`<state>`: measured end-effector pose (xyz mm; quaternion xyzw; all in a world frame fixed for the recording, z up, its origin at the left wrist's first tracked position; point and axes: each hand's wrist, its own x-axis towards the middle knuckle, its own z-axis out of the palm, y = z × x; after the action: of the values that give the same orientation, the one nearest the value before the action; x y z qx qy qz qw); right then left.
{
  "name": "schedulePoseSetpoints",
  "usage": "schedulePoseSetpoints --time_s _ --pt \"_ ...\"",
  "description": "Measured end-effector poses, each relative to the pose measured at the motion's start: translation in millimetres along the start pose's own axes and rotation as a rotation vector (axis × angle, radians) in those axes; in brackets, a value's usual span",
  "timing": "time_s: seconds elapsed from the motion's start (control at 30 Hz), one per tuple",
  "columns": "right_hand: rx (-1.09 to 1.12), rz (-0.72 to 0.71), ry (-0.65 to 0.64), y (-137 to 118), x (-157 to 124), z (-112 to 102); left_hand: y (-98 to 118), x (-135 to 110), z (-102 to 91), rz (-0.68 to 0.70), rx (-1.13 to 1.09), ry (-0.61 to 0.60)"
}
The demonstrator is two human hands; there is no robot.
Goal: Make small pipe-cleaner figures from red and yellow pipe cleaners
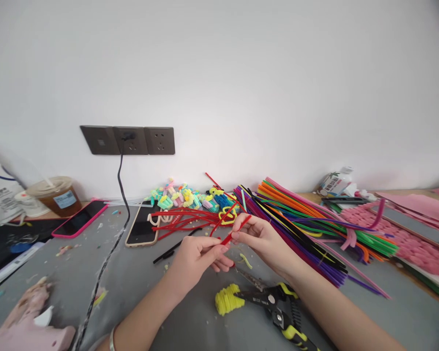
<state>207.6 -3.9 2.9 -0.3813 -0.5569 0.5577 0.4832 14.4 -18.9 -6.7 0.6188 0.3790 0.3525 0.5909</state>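
Red stem [226, 239], one, is up off the table [201, 321] between two bare hands. The left hand [195, 258] pinches it between thumb and forefinger, its other fingers loosely curled; the right hand [258, 239] grips it close by in the same way, thumb against forefinger, with a length of red showing above.

Nearest, one bangle [111, 340] circles the left wrist. One pair of pliers [272, 301] lies beneath the right forearm, jaws spread, one of them reaching one yellow coil [227, 300]. One pink object [40, 321], not clear in kind, sits at lower left.

Farther off are two phones: one in a pink case [82, 218], one pale-edged [143, 225]. Beside the second, more red stems [186, 220] overlap, too tangled to count. To the right spreads a mass of coloured stems [307, 236], also past counting. A pastel pile [188, 197] lies behind the red ones. One lidded cup [56, 192] stands at far left.

On the wall [241, 97], three socket plates [160, 141] hold one plug [129, 136].
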Motion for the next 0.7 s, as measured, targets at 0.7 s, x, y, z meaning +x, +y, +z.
schedulePoseSetpoints --time_s 0.7 --pt "-0.118 0.031 -0.128 -1.4 2.3 -4.1 1.7 2.0 -0.7 0.022 0.015 0.000"
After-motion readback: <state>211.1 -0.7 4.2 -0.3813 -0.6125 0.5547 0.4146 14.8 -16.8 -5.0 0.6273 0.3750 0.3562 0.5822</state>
